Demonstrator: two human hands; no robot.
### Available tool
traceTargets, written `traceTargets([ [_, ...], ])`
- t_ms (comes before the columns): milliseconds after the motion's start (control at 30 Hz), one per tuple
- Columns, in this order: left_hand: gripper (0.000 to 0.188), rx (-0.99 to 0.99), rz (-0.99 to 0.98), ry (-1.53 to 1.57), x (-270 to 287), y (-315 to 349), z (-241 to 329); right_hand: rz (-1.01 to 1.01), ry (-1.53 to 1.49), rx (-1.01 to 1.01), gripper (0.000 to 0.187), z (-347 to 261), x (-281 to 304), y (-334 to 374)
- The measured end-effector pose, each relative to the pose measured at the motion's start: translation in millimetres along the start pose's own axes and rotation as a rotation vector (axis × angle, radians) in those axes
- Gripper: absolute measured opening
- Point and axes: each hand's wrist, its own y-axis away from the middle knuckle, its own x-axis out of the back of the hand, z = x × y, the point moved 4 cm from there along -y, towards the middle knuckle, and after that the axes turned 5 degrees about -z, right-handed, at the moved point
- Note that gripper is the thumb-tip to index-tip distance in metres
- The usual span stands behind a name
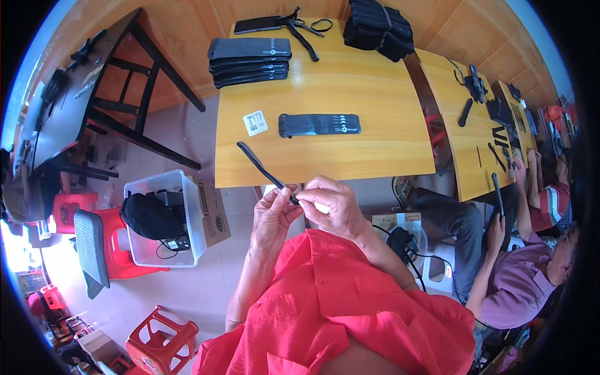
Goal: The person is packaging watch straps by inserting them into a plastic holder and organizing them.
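Note:
A narrow black strap (255, 160) is held between my two hands, just off the near edge of the wooden table (375, 153). Its free end sticks up and to the left over the tabletop. The fingertips of my left hand (270, 215) pinch it near its lower end. My right hand (334, 203) grips that same end close beside, the fingers covering the tip. Ahead of my hands lies a flat, wide black band (319, 125) with white marks. To its left is a white label (255, 123) with printed codes.
Stacked black bands (250, 59) sit at the far left of the table, near a dark flat device (257, 25), pliers (303, 37) and a black bundle (378, 31). Left stand a clear bin (194, 234) and red stools (161, 340). Co-workers (515, 287) sit at the right.

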Motion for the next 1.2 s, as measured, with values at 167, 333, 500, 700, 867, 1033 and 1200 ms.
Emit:
traceTargets([
  [167,0.016,0.006,-0.011,-0.011,-1.5,-1.9,0.8,-0.039,-0.02,-0.026,0.015,4.2,2.2,-1.6],
  [333,0.017,0.009,-0.025,-0.059,-3.2,-2.3,3.2,-0.12,-0.042,-0.038,0.015,5.5,4.5,-4.7],
  [500,0.017,0.028,0.0,-0.079,-0.6,-2.5,1.8,-0.143,0.029,-0.024,0.013,4.0,1.3,-4.0],
  [700,0.018,0.024,0.021,-0.119,3.0,-0.3,2.1,-0.183,0.079,-0.051,0.01,4.1,-2.6,-4.6],
  [867,0.021,0.015,0.063,-0.309,-1.7,2.6,9.7,-0.159,-0.038,-0.163,0.006,18.5,-10.0,3.2],
  [1033,0.025,-0.177,0.391,-1.201,3.9,17.1,27.9,-0.059,-0.216,-0.284,0.005,32.9,-20.8,8.9],
  [1200,0.023,-0.609,0.351,-1.121,-9.1,26.6,27.8,-0.087,-0.286,-0.408,0.006,40.0,-32.6,10.3],
])
